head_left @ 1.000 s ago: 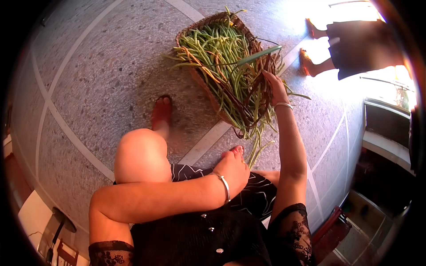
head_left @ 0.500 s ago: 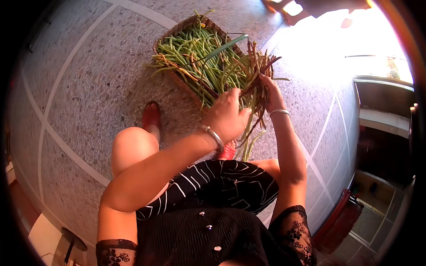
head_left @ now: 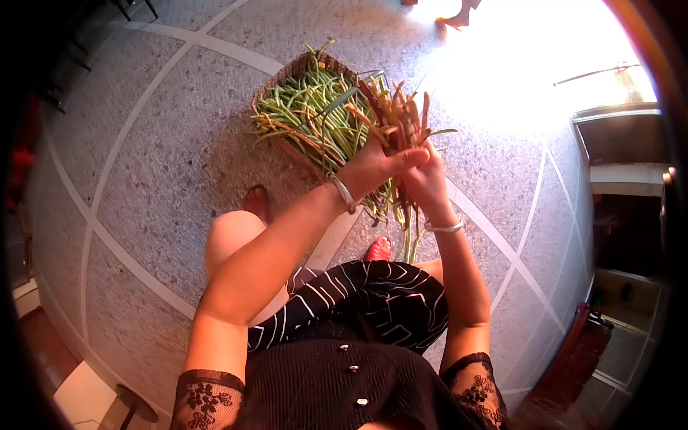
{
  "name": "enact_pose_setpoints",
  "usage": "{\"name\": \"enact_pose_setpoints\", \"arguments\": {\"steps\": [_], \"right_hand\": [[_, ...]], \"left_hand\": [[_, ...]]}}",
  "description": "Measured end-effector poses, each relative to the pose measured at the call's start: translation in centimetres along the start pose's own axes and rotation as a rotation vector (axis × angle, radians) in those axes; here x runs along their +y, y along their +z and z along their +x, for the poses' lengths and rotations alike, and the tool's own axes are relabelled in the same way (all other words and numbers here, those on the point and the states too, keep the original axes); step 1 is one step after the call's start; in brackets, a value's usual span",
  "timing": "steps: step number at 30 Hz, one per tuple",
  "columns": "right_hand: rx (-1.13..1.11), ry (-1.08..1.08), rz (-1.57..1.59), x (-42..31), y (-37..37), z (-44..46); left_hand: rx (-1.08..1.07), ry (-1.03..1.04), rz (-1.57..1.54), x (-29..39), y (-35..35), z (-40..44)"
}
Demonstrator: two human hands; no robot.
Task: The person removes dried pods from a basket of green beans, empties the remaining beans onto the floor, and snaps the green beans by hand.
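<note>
A bunch of long beans point(head_left: 403, 118), brownish and purple with some green, stands between my two hands, its ends fanned out above the fingers. My left hand point(head_left: 376, 166) is closed on the bunch from the left, thumb laid across toward the other hand. On the right side my right hand point(head_left: 428, 185) wraps round the same bunch, partly behind the left thumb. Bean tails hang below both hands toward the floor. Just beyond, a woven basket point(head_left: 275, 80) holds a heap of green long beans point(head_left: 315, 107), some hanging over its rim. The hands hide the basket's near right corner.
Speckled floor point(head_left: 158, 158) with pale strips surrounds the basket. My sandalled foot point(head_left: 380, 249) is close below the hanging beans. A person's foot point(head_left: 454, 23) shows in bright light at the top. A dark red object point(head_left: 573, 355) stands at lower right.
My left hand has moved up and right from the basket's near edge onto the bunch, meeting my right hand. The other person has moved farther off, and the view has shifted slightly.
</note>
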State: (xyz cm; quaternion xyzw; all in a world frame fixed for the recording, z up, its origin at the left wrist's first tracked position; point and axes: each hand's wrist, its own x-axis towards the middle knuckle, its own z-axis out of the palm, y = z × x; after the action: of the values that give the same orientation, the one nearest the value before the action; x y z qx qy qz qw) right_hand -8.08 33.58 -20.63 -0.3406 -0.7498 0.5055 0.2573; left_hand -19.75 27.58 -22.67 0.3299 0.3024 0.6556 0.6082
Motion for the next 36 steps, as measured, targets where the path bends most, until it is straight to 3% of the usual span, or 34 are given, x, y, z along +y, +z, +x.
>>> {"name": "enact_pose_setpoints", "arguments": {"steps": [1, 3, 6, 13, 17, 18, 19, 22, 24, 26, 33, 34, 36], "right_hand": [[0.028, -0.049, -0.047, 0.5, 0.5, -0.1], [0.006, -0.263, -0.317, -0.9, 1.1, -0.5], [0.027, -0.247, -0.339, -1.2, 2.1, -1.3], [-0.098, -0.312, -0.441, -1.9, 0.7, -1.0], [-0.203, -0.212, -0.3, -2.1, -0.7, -0.6], [-0.234, -0.082, -0.06, -1.5, -0.7, -0.4], [-0.233, -0.152, 0.001, -1.6, -1.1, -0.5], [-0.219, -0.053, 0.426, -1.4, -2.0, -0.5], [-0.055, -0.093, 0.367, -1.1, -2.8, -0.4], [0.049, -0.128, 0.249, 0.0, -3.4, -0.1], [-0.514, 0.148, 0.433, 0.7, -0.7, -1.3], [-0.502, 0.208, 0.437, 1.6, 0.1, -1.6], [-0.526, 0.084, 0.444, 2.4, 1.4, -1.6]], "left_hand": [[-0.045, 0.021, 0.11, -0.1, -0.1, 0.1], [0.087, -0.022, 0.059, -0.2, 0.4, -0.4], [0.31, -0.033, -0.13, 0.1, 0.8, -0.3], [0.367, -0.08, -0.274, -0.4, -0.4, -0.6], [0.337, -0.098, -0.361, 0.5, 0.2, -0.9], [0.297, -0.077, -0.406, 0.8, 0.2, -0.9], [0.257, -0.056, -0.45, 1.3, 0.3, -1.0], [0.3, -0.071, -0.438, 1.6, -1.4, -0.7], [0.401, 0.012, -0.419, 2.7, -0.6, -0.6], [0.351, 0.036, -0.503, 3.5, -1.2, -0.7], [0.157, 0.157, -0.507, 6.5, -4.2, -1.5], [0.118, 0.151, -0.533, 6.7, -4.5, -1.7], [0.069, 0.151, -0.554, 7.2, -4.9, -1.9]]}}
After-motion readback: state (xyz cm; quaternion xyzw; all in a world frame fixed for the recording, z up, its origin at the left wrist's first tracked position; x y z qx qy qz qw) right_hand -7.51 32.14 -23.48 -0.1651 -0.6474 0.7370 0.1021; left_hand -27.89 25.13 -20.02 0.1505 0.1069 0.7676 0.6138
